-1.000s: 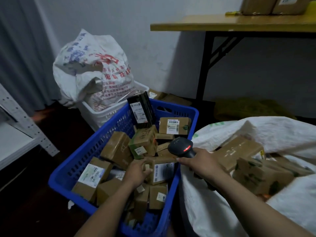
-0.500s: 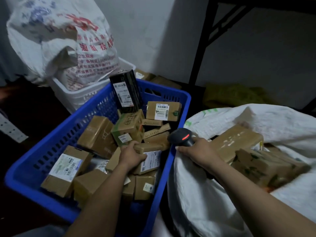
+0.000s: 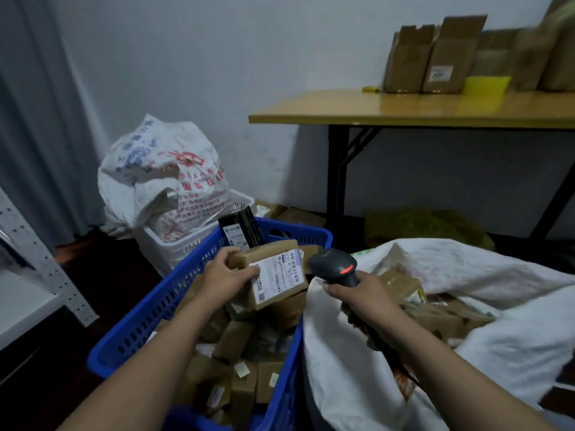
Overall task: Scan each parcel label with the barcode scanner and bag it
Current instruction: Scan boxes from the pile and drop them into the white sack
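Dim, bluish room light, soft focus overall. Floor (image 3: 118,306) at lower left nearly black. Faint sheen on the table (image 3: 342,110) top, deep shadow beneath. Right edge smeared by motion blur. Straight lines bow toward the corners.

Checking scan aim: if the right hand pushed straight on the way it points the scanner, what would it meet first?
Most likely the labelled parcel the left hand holds, just beyond the scanner in the right hand; depth is unclear.

A parcel storeroom: blue crate (image 3: 149,309) heaped with labelled boxes (image 3: 233,337), woven sacks (image 3: 342,384).
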